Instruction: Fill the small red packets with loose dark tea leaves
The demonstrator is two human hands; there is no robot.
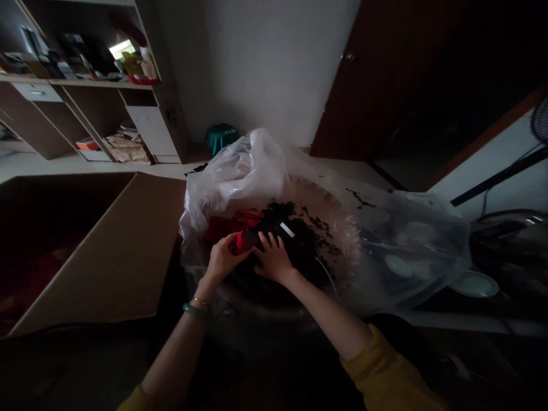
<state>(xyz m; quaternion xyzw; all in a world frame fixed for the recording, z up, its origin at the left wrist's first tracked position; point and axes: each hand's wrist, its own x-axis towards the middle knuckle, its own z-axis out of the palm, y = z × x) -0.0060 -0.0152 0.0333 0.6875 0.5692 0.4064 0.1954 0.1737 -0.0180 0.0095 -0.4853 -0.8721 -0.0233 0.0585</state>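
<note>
My left hand point(224, 260) is closed around a small red packet point(243, 242), its open-looking dark end turned to the right. Fingers apart, my right hand point(274, 261) reaches over the dark leaves right beside that packet; its thumb comes close to the packet. Loose dark dried leaves point(280, 212) lie heaped and scattered inside a wide round container lined with clear plastic point(265, 165). More red packets point(216, 228) rest at the left of the heap. A bright white strip point(287, 229) shows just beyond my right fingers, on something too dark to make out.
A large open cardboard box point(124, 251) stands at the left, with red things point(40, 271) dimly visible inside. A white cord point(329, 279) runs over the container's right side. Behind are a shelf unit point(149, 128), a green bag point(220, 137) and a brown door point(342, 108). Plastic sheeting point(411, 245) spreads right.
</note>
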